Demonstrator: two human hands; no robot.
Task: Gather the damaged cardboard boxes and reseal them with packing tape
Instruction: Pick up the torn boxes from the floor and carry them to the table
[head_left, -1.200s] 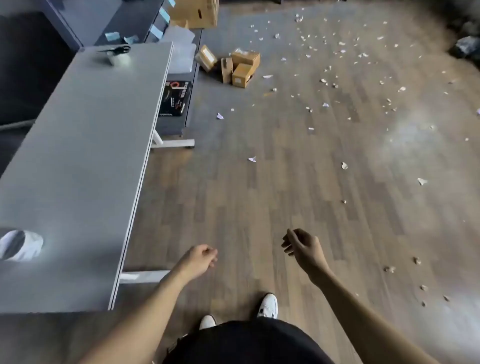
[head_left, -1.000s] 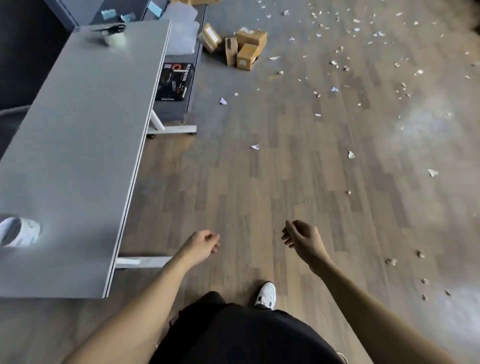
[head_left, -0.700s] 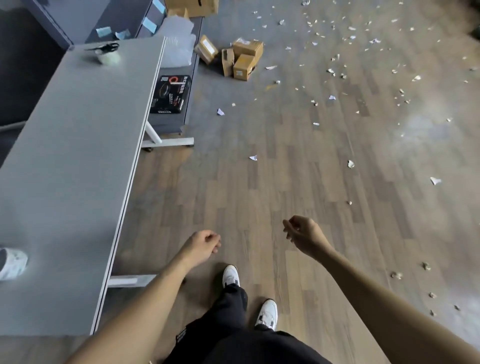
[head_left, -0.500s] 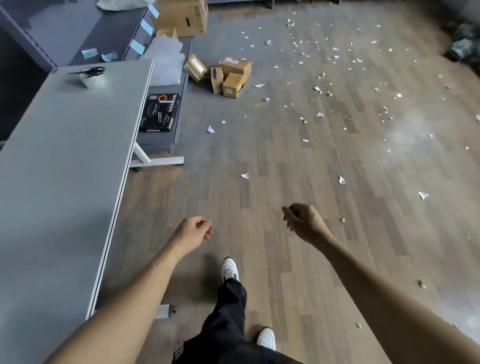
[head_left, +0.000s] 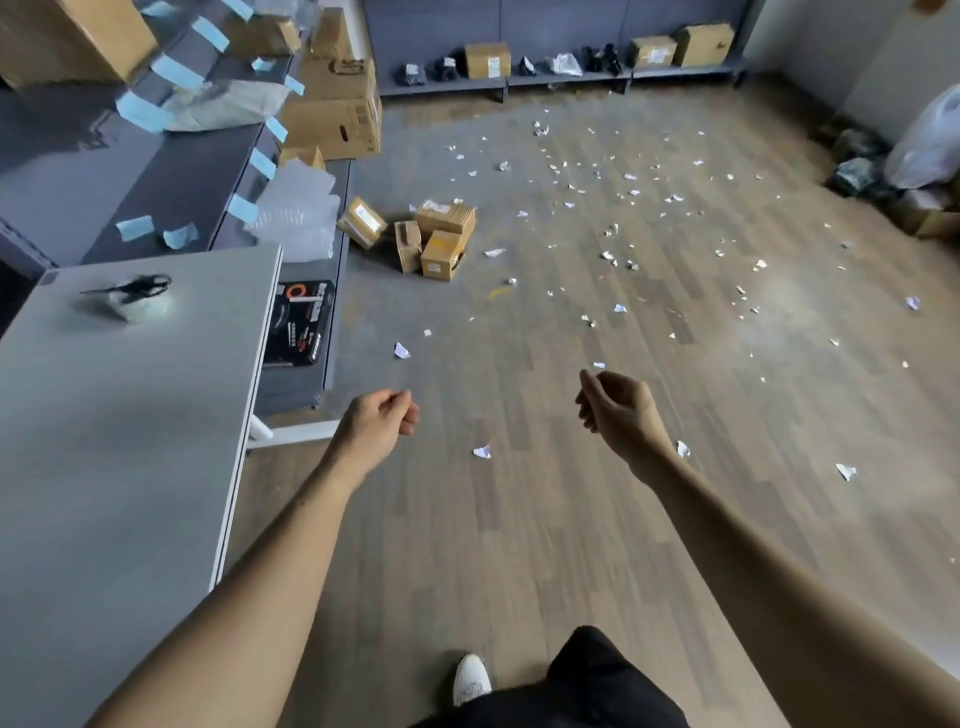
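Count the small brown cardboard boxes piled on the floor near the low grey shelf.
4 small brown cardboard boxes: leftmost box, tilted; narrow box standing on end beside it; labelled box at the back; front box nearest the camera. More may be hidden behind them.

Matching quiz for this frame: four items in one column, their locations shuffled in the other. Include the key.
1 scissors
2 small cardboard boxes
3 black printed box
4 white plastic bag

A on the low shelf beside the table
B clustered on the floor near the shelf end
C atop the tape roll
D far right of the room

Pairs: 1-C, 2-B, 3-A, 4-D
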